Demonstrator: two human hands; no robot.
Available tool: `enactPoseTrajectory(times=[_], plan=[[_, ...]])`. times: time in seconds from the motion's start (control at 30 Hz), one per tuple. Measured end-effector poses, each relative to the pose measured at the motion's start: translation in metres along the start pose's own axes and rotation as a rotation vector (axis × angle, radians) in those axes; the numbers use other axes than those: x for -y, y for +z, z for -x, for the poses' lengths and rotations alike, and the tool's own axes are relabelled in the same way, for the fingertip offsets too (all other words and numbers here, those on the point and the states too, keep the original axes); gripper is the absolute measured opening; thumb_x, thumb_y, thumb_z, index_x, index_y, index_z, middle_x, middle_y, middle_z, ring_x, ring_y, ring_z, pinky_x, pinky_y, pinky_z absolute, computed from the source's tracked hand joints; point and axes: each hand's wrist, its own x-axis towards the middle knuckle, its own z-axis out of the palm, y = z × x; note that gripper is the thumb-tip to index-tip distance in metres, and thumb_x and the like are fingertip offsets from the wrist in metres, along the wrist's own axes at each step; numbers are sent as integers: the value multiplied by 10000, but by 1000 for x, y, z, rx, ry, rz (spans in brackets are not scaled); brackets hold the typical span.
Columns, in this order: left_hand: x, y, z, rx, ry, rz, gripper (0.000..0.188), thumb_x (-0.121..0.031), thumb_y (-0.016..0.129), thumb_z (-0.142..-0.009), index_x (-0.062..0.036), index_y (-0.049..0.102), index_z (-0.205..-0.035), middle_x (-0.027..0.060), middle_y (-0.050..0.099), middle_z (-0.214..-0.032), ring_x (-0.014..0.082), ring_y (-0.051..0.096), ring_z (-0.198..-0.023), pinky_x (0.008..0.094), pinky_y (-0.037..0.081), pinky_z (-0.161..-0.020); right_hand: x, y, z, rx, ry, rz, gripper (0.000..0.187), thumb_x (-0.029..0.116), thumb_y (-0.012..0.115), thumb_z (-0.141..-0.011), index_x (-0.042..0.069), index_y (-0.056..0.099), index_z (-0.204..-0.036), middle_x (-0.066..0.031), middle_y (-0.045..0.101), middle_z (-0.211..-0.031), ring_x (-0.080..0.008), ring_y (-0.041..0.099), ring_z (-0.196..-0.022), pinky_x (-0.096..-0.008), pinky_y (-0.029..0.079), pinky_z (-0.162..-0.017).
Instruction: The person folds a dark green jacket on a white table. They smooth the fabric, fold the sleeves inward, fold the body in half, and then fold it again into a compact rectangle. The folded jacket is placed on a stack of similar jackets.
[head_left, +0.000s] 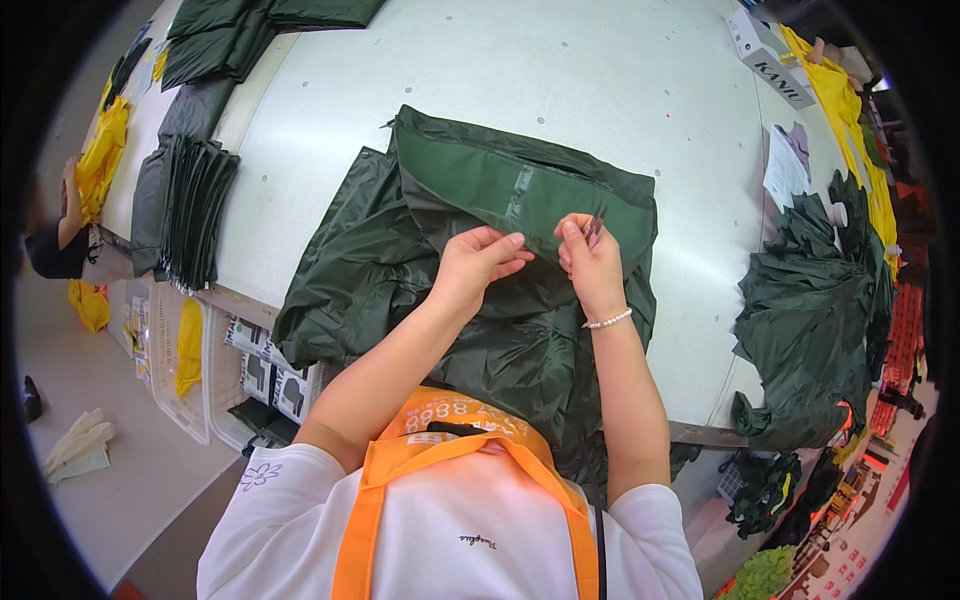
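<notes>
Both hands pinch the dark green raincoat (480,300) spread on the table (600,90): left grip (478,262) closed on its folded edge, right grip (590,255) holding small snips there too. Trimming looks midway; finished stacks (190,205) lie left, a heap (810,310) right.

The small thin tool (596,224) in the right hand (590,262) is too tiny to tell what it is. The left hand (475,262) hides the spot of the dark green shiny raincoat (400,250) that its fingers pinch. The coat's lower part hangs off the white table (560,80) and goes behind the orange apron (455,445). A person at the far left (62,225) is cut off by the dark rim. The pile of dark green coats (810,310) on the right is bent and blurry near the edge.
</notes>
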Motion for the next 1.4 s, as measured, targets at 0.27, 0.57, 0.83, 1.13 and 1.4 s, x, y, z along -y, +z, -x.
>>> enactPoseTrajectory(times=[0.27,0.57,0.83,1.13,1.4], plan=[[9,-9,-13,20,10,39,142,-67,658,-827,-6,590,-936,86,660,-890,152,644,-816,258,511,-747,25,25,48,380,3,272,195,198,643,-867,44,593,-758,33,540,-670,-25,433,-540,-181,340,-497],[5,-8,-12,85,29,-58,177,-40,618,-839,37,554,-985,108,641,-950,174,623,-877,276,504,-790,22,11,26,-85,-357,631,226,25,665,-803,27,656,-1029,-4,559,-818,-48,472,-610,-181,399,-566],[2,1,1,43,32,-62,164,-42,642,-822,8,570,-962,96,645,-922,174,632,-846,277,503,-768,0,28,16,-155,-556,580,127,46,694,-766,-10,629,-860,-87,603,-763,-135,527,-616,-242,438,-570],[3,2,0,-10,99,46,153,-32,629,-833,-26,561,-970,63,657,-916,130,627,-807,245,491,-745,5,6,16,-181,-289,409,182,182,591,-909,6,549,-930,-31,562,-837,-107,523,-711,-247,438,-650],[6,8,2,31,158,22,292,-11,615,-823,-24,491,-1087,80,633,-966,154,600,-841,277,480,-775,13,-5,34,-33,-405,773,183,153,615,-869,9,530,-943,-122,561,-922,-259,586,-759,-320,475,-674]])
